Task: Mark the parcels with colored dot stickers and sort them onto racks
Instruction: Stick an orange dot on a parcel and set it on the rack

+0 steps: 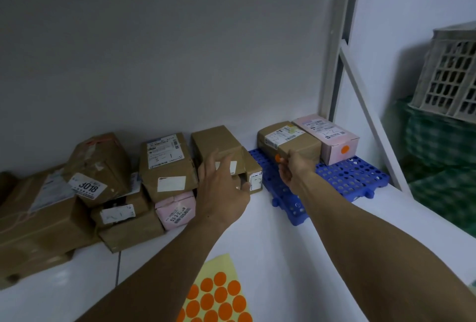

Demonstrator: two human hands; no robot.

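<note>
Illumination is dim and bluish. The wall (pixel 154 51) grades from dark grey on the left to brighter on the right. The parcels (pixel 38 218) at the left edge of the surface (pixel 270 239) sit in shade. Shadows are soft-edged. Wide-angle distortion tilts verticals near the frame edges. Label print is slightly blurred.

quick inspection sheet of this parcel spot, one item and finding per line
surface: white surface, rack and parcels lying on it
job's things: blue rack holds a brown parcel and a pink parcel with an orange dot on its end; parcel pile at left; sticker sheet near the camera
clutter: nothing seen
hands: left hand open, reaching at the pile; right hand pinches an orange sticker by the brown parcel's end
cables: nothing seen
surroundings: grey wall, white frame, grey crate on green crates at right
</note>
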